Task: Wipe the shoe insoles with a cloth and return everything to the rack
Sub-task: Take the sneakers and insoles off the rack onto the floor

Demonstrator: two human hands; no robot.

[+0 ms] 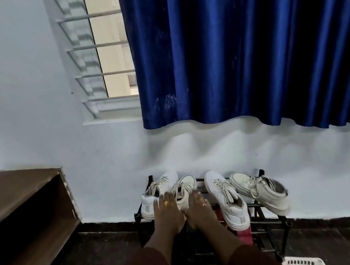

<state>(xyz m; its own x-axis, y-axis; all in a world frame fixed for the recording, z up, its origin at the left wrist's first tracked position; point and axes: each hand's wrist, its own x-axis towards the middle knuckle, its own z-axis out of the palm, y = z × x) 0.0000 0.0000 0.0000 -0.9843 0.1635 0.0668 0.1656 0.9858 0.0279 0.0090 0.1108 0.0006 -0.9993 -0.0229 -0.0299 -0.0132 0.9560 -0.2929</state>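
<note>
head view: our left hand [166, 207] and right hand [197, 208], fingers straight and holding nothing, flank a cream sneaker [185, 186] on the rack [285, 233] top; we should grip its sides and lift level.

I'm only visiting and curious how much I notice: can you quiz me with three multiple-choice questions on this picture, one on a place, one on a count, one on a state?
1. Where are the shoes? A on the top tier of the rack; B on a chair; C on a bed.
2. How many shoes? A two; B four; C six.
3. The left hand and right hand are: A straight-fingered, reaching to a shoe; B clenched fists; C holding a cup.
Answers: 1 A, they lie across the top bars; 2 B, four white shoes side by side; 3 A, both hands' fingers lie straight over the second shoe from the left.
</note>
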